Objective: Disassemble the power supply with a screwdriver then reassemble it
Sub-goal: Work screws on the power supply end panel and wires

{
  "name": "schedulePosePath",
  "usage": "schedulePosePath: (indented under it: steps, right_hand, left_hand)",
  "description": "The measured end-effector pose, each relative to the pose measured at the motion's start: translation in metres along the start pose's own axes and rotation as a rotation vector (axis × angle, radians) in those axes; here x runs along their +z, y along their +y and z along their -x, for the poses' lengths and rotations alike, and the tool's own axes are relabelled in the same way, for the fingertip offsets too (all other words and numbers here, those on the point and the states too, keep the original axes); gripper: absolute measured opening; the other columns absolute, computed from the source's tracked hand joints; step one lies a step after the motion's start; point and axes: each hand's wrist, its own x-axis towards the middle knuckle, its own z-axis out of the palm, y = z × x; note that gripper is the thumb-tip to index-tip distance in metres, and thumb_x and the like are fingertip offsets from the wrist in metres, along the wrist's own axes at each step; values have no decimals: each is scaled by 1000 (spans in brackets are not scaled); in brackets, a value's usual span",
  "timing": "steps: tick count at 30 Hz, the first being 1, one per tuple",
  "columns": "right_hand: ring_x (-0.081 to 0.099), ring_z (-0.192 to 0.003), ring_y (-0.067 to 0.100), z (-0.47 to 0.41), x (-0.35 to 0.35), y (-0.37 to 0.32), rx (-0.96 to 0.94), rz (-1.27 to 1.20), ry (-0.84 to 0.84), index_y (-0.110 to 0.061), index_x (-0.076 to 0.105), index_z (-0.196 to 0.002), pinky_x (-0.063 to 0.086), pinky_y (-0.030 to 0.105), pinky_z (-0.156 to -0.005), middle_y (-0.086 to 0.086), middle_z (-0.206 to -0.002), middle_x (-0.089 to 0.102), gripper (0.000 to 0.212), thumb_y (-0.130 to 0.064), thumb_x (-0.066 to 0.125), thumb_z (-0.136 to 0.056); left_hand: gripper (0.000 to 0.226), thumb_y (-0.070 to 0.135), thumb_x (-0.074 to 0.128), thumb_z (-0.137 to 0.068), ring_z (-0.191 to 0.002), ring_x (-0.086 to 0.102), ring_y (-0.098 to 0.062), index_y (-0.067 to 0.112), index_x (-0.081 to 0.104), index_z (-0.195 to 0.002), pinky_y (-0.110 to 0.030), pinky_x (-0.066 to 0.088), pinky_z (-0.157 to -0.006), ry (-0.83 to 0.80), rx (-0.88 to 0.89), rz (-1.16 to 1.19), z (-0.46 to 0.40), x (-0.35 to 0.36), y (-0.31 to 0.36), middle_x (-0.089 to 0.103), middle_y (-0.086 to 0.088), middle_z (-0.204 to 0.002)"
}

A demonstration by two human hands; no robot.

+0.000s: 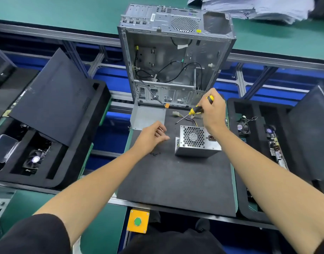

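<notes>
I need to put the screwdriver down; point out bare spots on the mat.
Free: the dark foam mat's near half, below the grey metal power supply. Crowded: the far edge, with the flat metal cover, wires and small black screws.

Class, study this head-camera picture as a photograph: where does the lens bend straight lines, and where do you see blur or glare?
Head view: wide-angle distortion bows the conveyor rails and splays the computer case; both forearms stretch toward the corners. The paper stack at the top right edge is smeared. Lighting is even; soft glare on the clear plastic box. The power supply and screwdriver are sharp.
</notes>
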Motion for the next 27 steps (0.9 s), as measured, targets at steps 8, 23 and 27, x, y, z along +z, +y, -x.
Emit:
schedulePosePath:
  steps: [8,23,27]
  right_hand:
    - [69,-56,29,9,4,-11,-88,-16,-154,-1,48,-83,47,30,-42,2,-60,55,7,0,47,-90]
    - [69,-55,29,8,-13,-15,-152,-38,-181,-13,50,-78,46,27,-42,-4,-57,55,12,-3,47,-84]
    - [68,-55,30,7,-16,-15,-161,-40,-188,-11,50,-79,46,27,-42,-2,-58,55,11,-2,48,-84]
  left_hand:
    - [27,26,90,-75,-69,59,-8,22,67,-88,-19,53,-70,9,118,128,-9,12,38,72,-1,-81]
    - [22,5,68,-97,-90,76,-18,25,72,-104,-28,60,-88,-74,124,242,-1,16,48,78,0,-92]
    - [22,5,68,-97,-91,77,-19,26,71,-104,-26,59,-88,-71,138,248,0,18,50,78,-1,-93]
